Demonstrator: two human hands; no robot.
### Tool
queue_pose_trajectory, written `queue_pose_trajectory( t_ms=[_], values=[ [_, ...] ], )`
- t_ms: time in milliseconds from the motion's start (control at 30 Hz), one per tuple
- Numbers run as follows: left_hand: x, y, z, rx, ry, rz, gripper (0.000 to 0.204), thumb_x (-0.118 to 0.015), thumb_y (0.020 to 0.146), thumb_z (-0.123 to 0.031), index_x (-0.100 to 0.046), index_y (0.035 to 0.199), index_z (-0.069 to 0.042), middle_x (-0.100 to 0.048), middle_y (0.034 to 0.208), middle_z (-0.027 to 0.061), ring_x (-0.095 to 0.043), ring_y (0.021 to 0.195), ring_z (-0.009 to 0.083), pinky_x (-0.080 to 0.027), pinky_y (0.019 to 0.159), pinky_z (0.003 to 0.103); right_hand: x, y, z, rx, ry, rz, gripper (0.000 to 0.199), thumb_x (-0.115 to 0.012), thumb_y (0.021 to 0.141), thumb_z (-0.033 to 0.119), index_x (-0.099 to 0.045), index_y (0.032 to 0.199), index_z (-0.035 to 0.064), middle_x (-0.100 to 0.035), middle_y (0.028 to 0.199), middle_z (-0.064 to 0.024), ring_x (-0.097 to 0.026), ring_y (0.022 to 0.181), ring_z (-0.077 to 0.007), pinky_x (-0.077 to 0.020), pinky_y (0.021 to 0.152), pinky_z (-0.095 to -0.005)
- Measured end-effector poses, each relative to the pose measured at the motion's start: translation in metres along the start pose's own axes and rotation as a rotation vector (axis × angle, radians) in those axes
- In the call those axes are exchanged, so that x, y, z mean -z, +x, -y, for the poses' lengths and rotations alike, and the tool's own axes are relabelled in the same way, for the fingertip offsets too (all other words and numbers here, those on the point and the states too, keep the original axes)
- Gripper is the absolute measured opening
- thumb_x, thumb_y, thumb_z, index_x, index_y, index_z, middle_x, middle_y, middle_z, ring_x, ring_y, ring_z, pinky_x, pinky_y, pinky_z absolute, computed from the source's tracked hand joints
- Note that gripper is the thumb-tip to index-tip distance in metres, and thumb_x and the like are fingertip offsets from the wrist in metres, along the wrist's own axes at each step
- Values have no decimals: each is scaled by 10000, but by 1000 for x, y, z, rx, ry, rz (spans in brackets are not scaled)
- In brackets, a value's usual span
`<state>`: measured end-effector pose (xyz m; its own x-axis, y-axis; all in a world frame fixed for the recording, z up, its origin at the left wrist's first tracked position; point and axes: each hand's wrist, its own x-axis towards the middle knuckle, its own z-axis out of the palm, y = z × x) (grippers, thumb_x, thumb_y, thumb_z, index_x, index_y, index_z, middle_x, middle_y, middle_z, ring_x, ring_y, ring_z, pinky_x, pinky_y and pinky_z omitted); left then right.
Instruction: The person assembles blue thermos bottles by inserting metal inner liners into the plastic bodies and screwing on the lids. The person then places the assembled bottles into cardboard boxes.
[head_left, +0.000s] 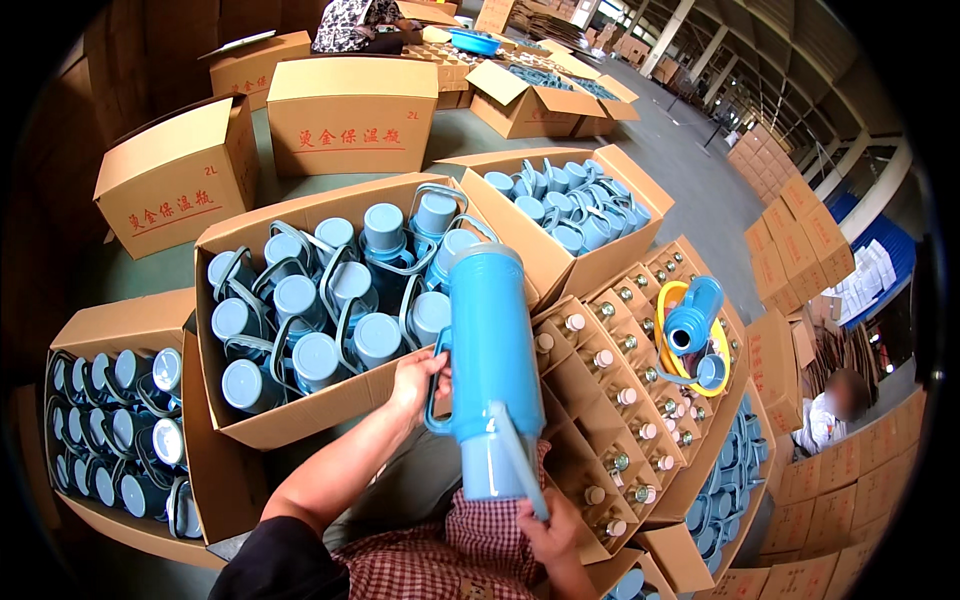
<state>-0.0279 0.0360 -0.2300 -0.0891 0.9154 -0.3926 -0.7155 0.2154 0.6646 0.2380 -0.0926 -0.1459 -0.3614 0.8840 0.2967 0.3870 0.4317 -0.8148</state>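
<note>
A light-blue thermos bottle (490,340) is tilted in front of me, its wide base away from me and its paler cap towards my lap. My left hand (412,385) is closed round the side handle. Near the cap, my right hand (555,525) grips the end of the swinging carry handle. Just beyond and left of the bottle stands an open carton (310,420) with rows of similar capped thermos bottles (296,297). To the right, a divided carton (565,395) holds glass liners (626,396) with pale tops.
A yellow basin (662,318) on the dividers holds a blue thermos shell (697,312) and a cup (711,371). More filled cartons stand at far left (110,525) and beyond (560,285). Closed cartons (350,115) are behind; two people (355,25) (822,420) are farther off.
</note>
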Motion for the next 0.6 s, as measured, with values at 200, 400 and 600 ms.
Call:
queue_pose_trajectory(
  t_ms=[200,400,600],
  values=[
    [-35,57,-67,105,24,76,462,-491,936,-277,-406,1324,-41,-592,793,98,-556,545,171,-440,411,283,14,153,41,-286,493,-45,313,-598,812,62,-546,1101,-48,-626,724,-93,-532,523,-103,-428,470,-223],
    [-36,111,-121,197,280,265,830,-378,853,-712,-354,1353,-49,-637,862,215,-677,635,258,-568,492,339,15,317,22,-342,946,-31,212,-503,927,123,-553,1084,-12,-621,886,-79,-603,620,-154,-415,461,-230],
    [-24,170,-131,-8,764,-153,610,-533,894,-454,-463,1324,-27,-649,892,244,-669,594,280,-554,497,333,-25,388,-98,-570,878,-36,155,-518,921,112,-531,1040,12,-625,876,-92,-649,710,-217,-463,499,-287]
  ],
)
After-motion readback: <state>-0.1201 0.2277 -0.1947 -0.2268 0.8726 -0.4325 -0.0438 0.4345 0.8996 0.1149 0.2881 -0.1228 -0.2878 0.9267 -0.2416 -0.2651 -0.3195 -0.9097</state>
